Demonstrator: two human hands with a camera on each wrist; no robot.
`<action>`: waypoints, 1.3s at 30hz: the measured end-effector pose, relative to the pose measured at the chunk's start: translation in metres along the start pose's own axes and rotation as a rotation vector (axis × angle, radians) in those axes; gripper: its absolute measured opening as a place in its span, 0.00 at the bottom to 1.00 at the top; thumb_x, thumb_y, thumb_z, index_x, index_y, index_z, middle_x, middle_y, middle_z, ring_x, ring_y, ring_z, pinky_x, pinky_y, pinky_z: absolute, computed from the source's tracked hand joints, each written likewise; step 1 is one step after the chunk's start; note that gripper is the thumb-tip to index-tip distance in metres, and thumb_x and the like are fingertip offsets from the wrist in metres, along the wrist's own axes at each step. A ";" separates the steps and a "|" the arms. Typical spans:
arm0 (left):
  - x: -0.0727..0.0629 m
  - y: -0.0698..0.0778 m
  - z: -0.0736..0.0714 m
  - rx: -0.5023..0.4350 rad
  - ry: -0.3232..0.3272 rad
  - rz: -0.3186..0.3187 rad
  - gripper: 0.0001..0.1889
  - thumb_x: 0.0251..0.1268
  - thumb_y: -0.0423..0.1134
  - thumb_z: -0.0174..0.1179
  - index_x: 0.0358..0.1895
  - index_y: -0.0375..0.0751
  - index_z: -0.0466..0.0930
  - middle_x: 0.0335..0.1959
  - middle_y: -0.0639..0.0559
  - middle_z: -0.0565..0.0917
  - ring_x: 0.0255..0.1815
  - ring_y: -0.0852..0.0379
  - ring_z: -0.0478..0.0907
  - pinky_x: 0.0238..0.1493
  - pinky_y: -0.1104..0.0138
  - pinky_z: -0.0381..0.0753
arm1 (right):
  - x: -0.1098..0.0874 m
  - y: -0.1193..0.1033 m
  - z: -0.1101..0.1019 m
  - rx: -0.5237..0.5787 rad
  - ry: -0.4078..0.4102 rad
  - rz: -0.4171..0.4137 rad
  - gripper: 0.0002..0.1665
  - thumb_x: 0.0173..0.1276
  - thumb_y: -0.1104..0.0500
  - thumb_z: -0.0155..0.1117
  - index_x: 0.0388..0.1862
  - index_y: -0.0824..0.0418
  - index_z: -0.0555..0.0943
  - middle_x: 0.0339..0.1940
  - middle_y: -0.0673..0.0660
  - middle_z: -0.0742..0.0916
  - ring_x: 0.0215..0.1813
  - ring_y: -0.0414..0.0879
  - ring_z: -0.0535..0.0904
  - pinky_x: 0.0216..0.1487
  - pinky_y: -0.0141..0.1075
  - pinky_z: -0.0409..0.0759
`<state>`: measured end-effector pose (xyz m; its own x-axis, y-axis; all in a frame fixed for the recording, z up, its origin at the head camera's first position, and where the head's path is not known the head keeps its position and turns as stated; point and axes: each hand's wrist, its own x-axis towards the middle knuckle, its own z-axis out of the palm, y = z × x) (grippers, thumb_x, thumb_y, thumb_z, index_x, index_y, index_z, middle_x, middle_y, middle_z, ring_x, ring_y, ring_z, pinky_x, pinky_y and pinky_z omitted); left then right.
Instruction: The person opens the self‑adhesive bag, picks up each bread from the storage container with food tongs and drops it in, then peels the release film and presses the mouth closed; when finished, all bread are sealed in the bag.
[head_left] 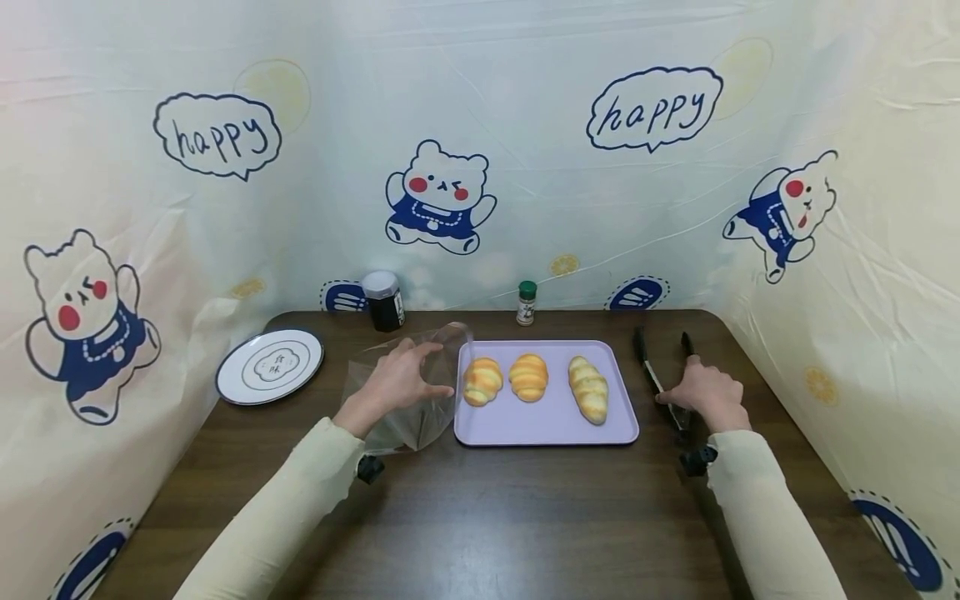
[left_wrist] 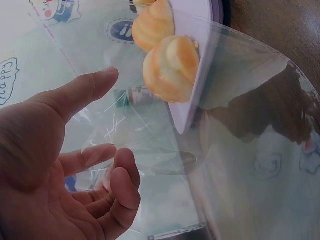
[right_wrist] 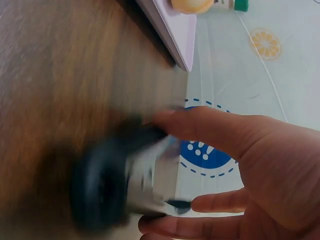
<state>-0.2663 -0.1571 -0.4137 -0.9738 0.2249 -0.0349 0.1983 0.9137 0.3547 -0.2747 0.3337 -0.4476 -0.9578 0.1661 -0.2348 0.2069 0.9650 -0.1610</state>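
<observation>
My left hand (head_left: 399, 377) is over a clear plastic bag (head_left: 408, 429), thumb and fingers spread apart. In the left wrist view the bag's film (left_wrist: 250, 185) stands around and beyond the fingers, which pinch nothing that I can see; whether the hand is partly inside the bag I cannot tell. My right hand (head_left: 708, 393) holds a pair of tongs (head_left: 650, 371) with black tips, thumb on one arm and fingers on the other. The tongs' arms are spread. Up close, their dark end (right_wrist: 100, 185) is blurred.
Between the hands lies a lilac tray (head_left: 551, 429) with a round bread roll (head_left: 482, 382), a second roll (head_left: 528, 377) and a longer bread (head_left: 588, 390). A white plate (head_left: 270, 367) is at the left. Behind stand a dark jar (head_left: 385, 302) and a green-capped shaker (head_left: 527, 304).
</observation>
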 end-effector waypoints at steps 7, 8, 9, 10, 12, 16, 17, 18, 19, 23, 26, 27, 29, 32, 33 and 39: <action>-0.001 -0.001 0.000 0.005 -0.010 0.002 0.44 0.52 0.61 0.72 0.73 0.50 0.67 0.72 0.29 0.66 0.56 0.36 0.78 0.58 0.37 0.76 | -0.003 0.011 0.000 0.038 -0.060 0.021 0.49 0.57 0.36 0.71 0.54 0.78 0.72 0.36 0.71 0.81 0.37 0.61 0.76 0.36 0.50 0.73; -0.001 -0.001 0.000 0.004 -0.011 0.002 0.44 0.53 0.61 0.72 0.73 0.50 0.68 0.72 0.29 0.66 0.56 0.35 0.78 0.58 0.38 0.76 | -0.003 0.012 0.000 0.046 -0.071 0.024 0.46 0.57 0.35 0.70 0.50 0.76 0.74 0.33 0.68 0.81 0.35 0.60 0.76 0.35 0.48 0.73; -0.001 -0.001 -0.001 0.002 -0.011 0.002 0.44 0.53 0.61 0.72 0.73 0.50 0.68 0.72 0.29 0.65 0.56 0.35 0.78 0.58 0.38 0.76 | -0.002 0.013 0.000 0.057 -0.083 0.028 0.43 0.58 0.36 0.70 0.47 0.75 0.76 0.32 0.66 0.81 0.35 0.59 0.76 0.33 0.46 0.73; -0.001 -0.001 -0.001 0.001 -0.012 0.002 0.44 0.52 0.61 0.72 0.73 0.50 0.68 0.72 0.29 0.65 0.57 0.35 0.78 0.58 0.38 0.76 | -0.002 0.015 0.000 0.072 -0.097 0.032 0.41 0.58 0.36 0.70 0.45 0.74 0.77 0.31 0.65 0.80 0.34 0.58 0.76 0.32 0.45 0.73; -0.001 0.000 -0.001 -0.003 -0.017 0.001 0.44 0.53 0.60 0.72 0.73 0.50 0.68 0.72 0.28 0.65 0.58 0.34 0.77 0.58 0.38 0.76 | -0.001 0.018 -0.001 0.110 -0.118 0.039 0.39 0.59 0.36 0.69 0.45 0.73 0.77 0.32 0.64 0.81 0.34 0.57 0.76 0.31 0.44 0.74; -0.001 -0.001 -0.001 0.007 -0.019 0.004 0.44 0.53 0.60 0.72 0.73 0.49 0.68 0.71 0.28 0.66 0.58 0.35 0.78 0.58 0.39 0.77 | 0.000 0.024 -0.003 0.179 -0.128 0.038 0.40 0.61 0.37 0.67 0.48 0.74 0.76 0.37 0.67 0.81 0.37 0.59 0.76 0.31 0.46 0.77; -0.001 -0.001 0.000 0.009 -0.019 0.006 0.44 0.53 0.60 0.72 0.73 0.49 0.68 0.71 0.28 0.67 0.57 0.36 0.78 0.57 0.39 0.77 | 0.001 0.025 -0.003 0.186 -0.121 0.035 0.40 0.61 0.37 0.66 0.49 0.74 0.75 0.38 0.68 0.81 0.38 0.59 0.76 0.32 0.47 0.77; -0.001 -0.001 0.000 0.013 -0.018 0.009 0.44 0.53 0.60 0.72 0.73 0.49 0.68 0.70 0.28 0.67 0.56 0.36 0.79 0.56 0.40 0.78 | 0.002 0.027 -0.002 0.187 -0.107 0.026 0.41 0.62 0.38 0.65 0.51 0.75 0.74 0.41 0.70 0.80 0.40 0.61 0.76 0.34 0.49 0.78; -0.001 -0.002 0.000 0.014 -0.016 0.011 0.44 0.53 0.60 0.72 0.73 0.49 0.68 0.70 0.28 0.67 0.55 0.36 0.79 0.56 0.40 0.78 | 0.003 0.028 -0.002 0.186 -0.092 0.015 0.42 0.62 0.38 0.65 0.52 0.76 0.73 0.43 0.72 0.80 0.41 0.62 0.75 0.36 0.51 0.78; 0.000 -0.003 0.000 0.008 -0.013 0.021 0.45 0.52 0.60 0.72 0.73 0.48 0.68 0.70 0.27 0.67 0.55 0.34 0.79 0.56 0.40 0.78 | 0.007 0.032 0.003 0.180 -0.022 0.004 0.45 0.63 0.34 0.62 0.54 0.76 0.70 0.44 0.73 0.78 0.42 0.63 0.74 0.38 0.52 0.77; 0.000 -0.003 0.000 0.004 -0.014 0.020 0.45 0.52 0.60 0.72 0.73 0.48 0.68 0.71 0.27 0.66 0.59 0.32 0.77 0.58 0.39 0.76 | 0.010 0.034 0.007 0.185 0.024 0.021 0.46 0.61 0.28 0.60 0.46 0.72 0.73 0.37 0.67 0.77 0.37 0.59 0.74 0.32 0.46 0.74; 0.000 -0.003 0.000 0.005 -0.016 0.019 0.45 0.52 0.60 0.72 0.73 0.48 0.68 0.71 0.27 0.66 0.59 0.32 0.77 0.58 0.38 0.76 | 0.011 0.035 0.008 0.186 0.036 0.026 0.46 0.61 0.26 0.60 0.43 0.71 0.73 0.35 0.66 0.76 0.35 0.58 0.74 0.31 0.45 0.73; 0.000 -0.004 0.000 0.006 -0.021 0.014 0.45 0.52 0.60 0.72 0.73 0.48 0.67 0.72 0.27 0.65 0.60 0.32 0.77 0.58 0.38 0.76 | 0.011 0.036 0.009 0.184 0.056 0.032 0.46 0.59 0.24 0.60 0.39 0.69 0.74 0.31 0.63 0.75 0.33 0.56 0.73 0.28 0.42 0.71; 0.000 -0.004 0.000 0.005 -0.027 0.010 0.45 0.52 0.61 0.72 0.73 0.49 0.67 0.72 0.28 0.65 0.58 0.33 0.77 0.58 0.39 0.77 | 0.010 0.036 0.009 0.191 0.070 0.022 0.45 0.59 0.24 0.60 0.38 0.68 0.74 0.30 0.62 0.74 0.32 0.55 0.73 0.28 0.42 0.70; 0.000 -0.004 0.000 0.005 -0.028 0.010 0.45 0.52 0.61 0.72 0.73 0.48 0.67 0.71 0.28 0.66 0.58 0.34 0.77 0.57 0.39 0.77 | 0.009 0.036 0.008 0.191 0.079 0.009 0.45 0.59 0.24 0.60 0.38 0.68 0.74 0.30 0.62 0.75 0.32 0.55 0.73 0.28 0.42 0.70; 0.001 -0.005 -0.001 0.005 -0.029 0.009 0.45 0.52 0.60 0.72 0.73 0.48 0.67 0.72 0.28 0.65 0.63 0.32 0.74 0.60 0.38 0.75 | 0.002 0.029 -0.006 0.206 0.100 -0.107 0.53 0.58 0.22 0.60 0.52 0.71 0.74 0.38 0.67 0.81 0.37 0.58 0.75 0.31 0.44 0.74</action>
<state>-0.2682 -0.1621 -0.4147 -0.9684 0.2425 -0.0584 0.2076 0.9134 0.3500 -0.2714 0.3628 -0.4470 -0.9893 0.0938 -0.1117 0.1293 0.9183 -0.3742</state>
